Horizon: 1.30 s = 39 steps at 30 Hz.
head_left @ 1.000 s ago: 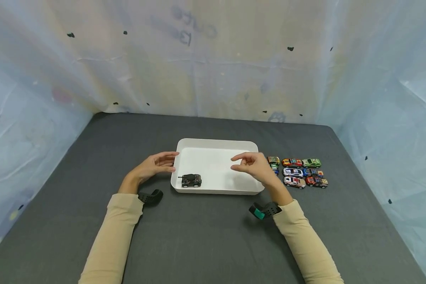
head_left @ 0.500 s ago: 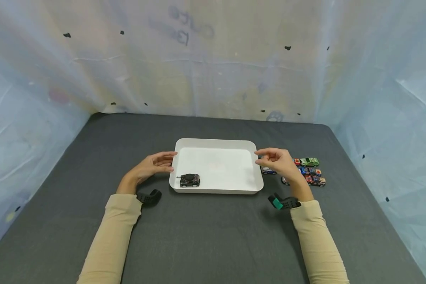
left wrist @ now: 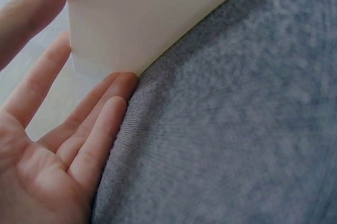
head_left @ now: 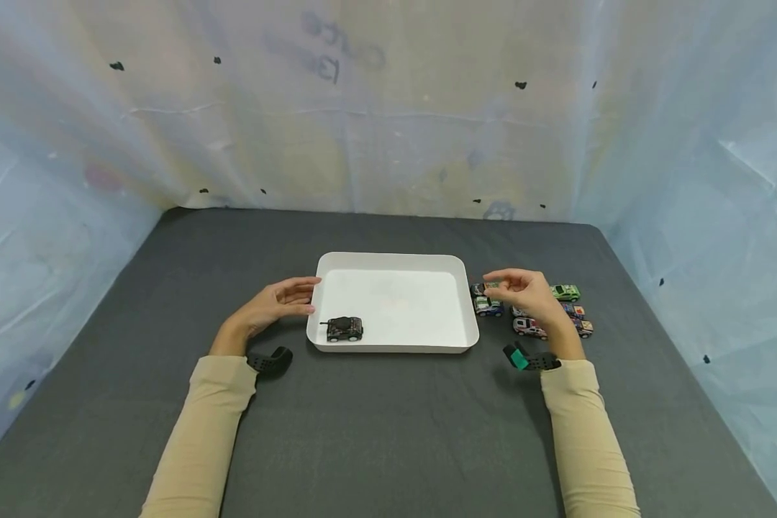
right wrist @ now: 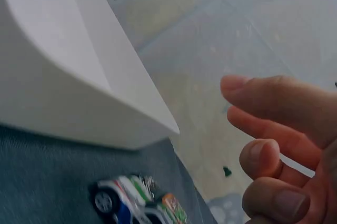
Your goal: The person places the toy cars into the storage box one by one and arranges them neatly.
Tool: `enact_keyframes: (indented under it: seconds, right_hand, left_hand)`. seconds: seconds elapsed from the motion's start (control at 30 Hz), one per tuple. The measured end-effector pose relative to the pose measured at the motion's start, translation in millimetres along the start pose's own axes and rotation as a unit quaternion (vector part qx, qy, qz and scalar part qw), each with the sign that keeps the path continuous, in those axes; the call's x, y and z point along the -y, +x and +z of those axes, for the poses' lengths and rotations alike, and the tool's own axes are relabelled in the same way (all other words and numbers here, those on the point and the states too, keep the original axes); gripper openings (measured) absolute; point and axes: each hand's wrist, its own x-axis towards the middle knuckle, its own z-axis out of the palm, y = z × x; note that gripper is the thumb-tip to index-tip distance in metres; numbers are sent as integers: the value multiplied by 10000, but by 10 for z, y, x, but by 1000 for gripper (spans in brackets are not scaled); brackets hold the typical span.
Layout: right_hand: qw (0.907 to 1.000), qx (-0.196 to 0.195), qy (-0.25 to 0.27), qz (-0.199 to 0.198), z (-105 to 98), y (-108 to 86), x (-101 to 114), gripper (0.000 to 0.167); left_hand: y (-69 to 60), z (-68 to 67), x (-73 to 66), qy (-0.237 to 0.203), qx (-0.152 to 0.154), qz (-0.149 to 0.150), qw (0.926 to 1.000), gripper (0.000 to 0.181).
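Note:
A white tray (head_left: 395, 263) lies on the grey cloth, and a black toy car (head_left: 344, 329) sits in its front left corner. My left hand (head_left: 277, 301) touches the tray's left side; in the left wrist view its extended fingers (left wrist: 97, 145) rest against the tray's outer wall (left wrist: 126, 19). Beyond the tray's right side, my right hand (head_left: 529, 292) hovers over a group of small toy cars and partly hides them. Thumb and forefinger stand apart with nothing between them. A white, blue and green toy car (head_left: 488, 307) is below, also visible as the toy car (right wrist: 138, 202) in the right wrist view.
More toy cars, such as a green one (head_left: 565, 292) and a white-and-red one (head_left: 529, 327), are grouped right of the tray. Grey cloth (head_left: 388, 432) covers the table. Pale plastic sheeting (head_left: 388, 129) hangs behind and at both sides.
My right hand has moved right, from above the tray's inside to above the toy cars. The left hand keeps its place at the tray, and the black toy car stays put.

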Motion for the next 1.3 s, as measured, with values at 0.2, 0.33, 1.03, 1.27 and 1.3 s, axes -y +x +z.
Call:
enact_keyframes:
  seconds: [0.2,0.33,1.03,1.27,1.3]
  right_hand:
    - [9996,37,-224,163,-100,-8,-75,38]
    - [9986,98,-437,283,-145,4,-139,37]
    - [9895,390,-1232,649,-140,44,-293,39]
    - [9875,446,-1334,707,-138,39,-314,38]
    - [9872,461,-1343,719,-139,40,-316,38]
  left_hand:
    - [9,-3,-9,-22,-21,-15,10000,72]
    - [9,-3,-14,-27,-9,-27,10000,73]
    - [-7,11,-24,-32,-16,-71,10000,73]
    - [4,6,-3,-63,17,-39,10000,73]
    - [7,8,1,-65,17,-40,10000,72]
